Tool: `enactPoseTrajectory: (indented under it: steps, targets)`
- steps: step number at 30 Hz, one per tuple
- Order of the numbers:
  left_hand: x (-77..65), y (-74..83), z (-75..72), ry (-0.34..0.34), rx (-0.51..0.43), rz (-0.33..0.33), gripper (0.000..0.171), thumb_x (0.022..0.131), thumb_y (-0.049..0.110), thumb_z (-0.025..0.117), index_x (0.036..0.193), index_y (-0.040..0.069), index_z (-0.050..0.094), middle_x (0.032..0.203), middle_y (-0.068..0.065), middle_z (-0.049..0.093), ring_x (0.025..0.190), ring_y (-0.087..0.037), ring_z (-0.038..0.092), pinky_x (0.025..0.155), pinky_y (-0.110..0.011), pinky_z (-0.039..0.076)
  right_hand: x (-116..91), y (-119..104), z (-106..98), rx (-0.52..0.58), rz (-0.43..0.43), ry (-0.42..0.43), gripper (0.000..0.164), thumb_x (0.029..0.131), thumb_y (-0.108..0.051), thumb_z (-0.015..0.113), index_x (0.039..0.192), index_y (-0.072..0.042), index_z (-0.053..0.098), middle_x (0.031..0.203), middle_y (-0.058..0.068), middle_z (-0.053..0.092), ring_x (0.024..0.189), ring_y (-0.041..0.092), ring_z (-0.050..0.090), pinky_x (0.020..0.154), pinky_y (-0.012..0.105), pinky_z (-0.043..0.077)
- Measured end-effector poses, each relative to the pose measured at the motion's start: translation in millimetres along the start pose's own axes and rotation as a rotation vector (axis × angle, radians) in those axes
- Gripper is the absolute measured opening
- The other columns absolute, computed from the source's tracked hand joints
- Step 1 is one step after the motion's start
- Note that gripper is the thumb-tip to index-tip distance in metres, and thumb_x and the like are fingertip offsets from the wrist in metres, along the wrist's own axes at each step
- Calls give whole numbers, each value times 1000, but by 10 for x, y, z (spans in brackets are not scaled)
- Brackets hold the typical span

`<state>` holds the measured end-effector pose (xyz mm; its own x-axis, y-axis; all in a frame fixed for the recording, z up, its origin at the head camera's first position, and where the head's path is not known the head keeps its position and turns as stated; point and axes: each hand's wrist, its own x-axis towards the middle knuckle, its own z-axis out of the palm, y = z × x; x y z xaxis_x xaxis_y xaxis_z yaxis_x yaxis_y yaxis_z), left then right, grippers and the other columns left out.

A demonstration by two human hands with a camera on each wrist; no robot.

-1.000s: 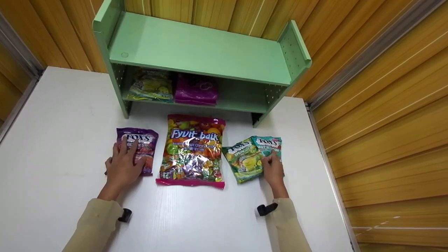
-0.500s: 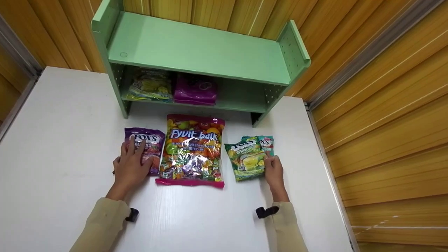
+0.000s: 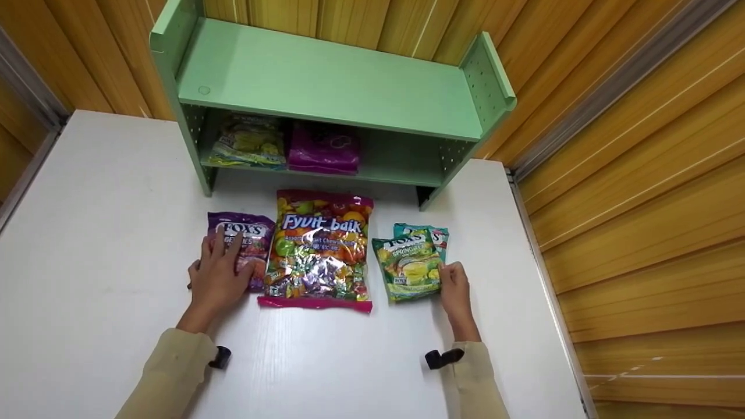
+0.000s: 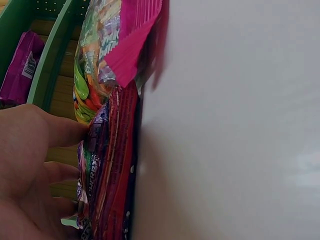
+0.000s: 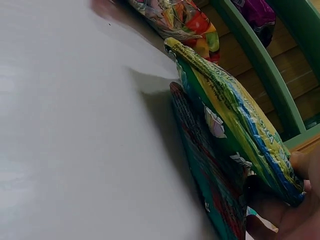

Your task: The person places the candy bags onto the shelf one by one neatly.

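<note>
My left hand (image 3: 221,279) rests its spread fingers on a purple Fox's berries candy bag (image 3: 250,227); the left wrist view has the fingertips touching the face of this purple bag (image 4: 95,170). With my right hand (image 3: 456,288) I pinch the right edge of a green Fox's candy bag (image 3: 407,267), between thumb and fingers. Seen from the right wrist, the green bag (image 5: 230,110) is tilted up off the table, over a teal Fox's candy bag (image 3: 441,235) that it partly covers. Between the hands lies a large Fyvit baik candy bag (image 3: 323,250), beside the purple one.
Behind the bags stands a green shelf (image 3: 326,75) on the white table (image 3: 116,233). Its lower level holds a yellow-green candy bag (image 3: 249,142) and a magenta bag (image 3: 323,154). Wood-patterned walls (image 3: 640,221) rise at the back and right.
My left hand slid the purple bag right, up against the large bag. The teal bag shifted left, further behind the green one, and my right hand now grips the green bag's edge.
</note>
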<state>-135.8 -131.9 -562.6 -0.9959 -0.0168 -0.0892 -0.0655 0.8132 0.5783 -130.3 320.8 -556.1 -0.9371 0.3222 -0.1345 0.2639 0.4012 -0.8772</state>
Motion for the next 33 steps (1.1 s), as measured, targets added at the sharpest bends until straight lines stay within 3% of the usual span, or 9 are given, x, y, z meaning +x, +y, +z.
enactPoseTrajectory:
  steps: [7,10,14,20,23,27,33]
  targets:
    - [-8,4,-6,10,7,4,69,95,38,56,152,8,30,161,-23,8,146,-50,5,103,-76,18,60,26,15,167,1,101,28,104,-30,41,87,-8,36,78,1,38,75,11,41,66,23,35]
    - [-10,7,-8,5,9,1,69,95,38,55,152,8,30,161,-23,7,146,-49,4,104,-76,17,130,43,-32,208,26,132,29,104,-33,40,90,-8,37,82,-1,45,77,8,46,67,20,39]
    - [-9,9,-9,2,8,1,69,95,37,55,152,8,29,161,-23,7,146,-49,5,104,-75,17,225,82,-122,202,101,155,28,104,-36,37,96,-10,40,92,-3,53,84,6,49,71,19,43]
    - [-6,5,-23,16,-1,7,69,94,38,57,151,7,31,161,-24,10,145,-50,6,104,-76,16,322,143,-205,133,178,181,29,102,-38,44,101,-9,45,91,-1,52,81,8,48,70,19,41]
    - [-7,12,-50,18,-11,7,69,94,36,57,150,6,32,160,-24,10,145,-50,6,105,-76,13,353,141,-214,182,170,154,35,98,-36,54,118,-8,46,114,5,57,97,10,54,79,19,45]
    - [-7,27,-78,16,-24,7,68,94,35,56,150,5,32,160,-25,9,145,-50,4,106,-76,11,375,125,-224,219,186,84,63,92,-35,66,143,-15,36,150,9,42,127,18,49,99,26,43]
    - [6,39,-81,41,-33,12,67,94,35,57,150,5,33,160,-25,11,145,-51,6,107,-75,11,390,126,-228,108,223,23,69,88,-34,70,148,-19,38,155,10,37,135,25,44,110,38,38]
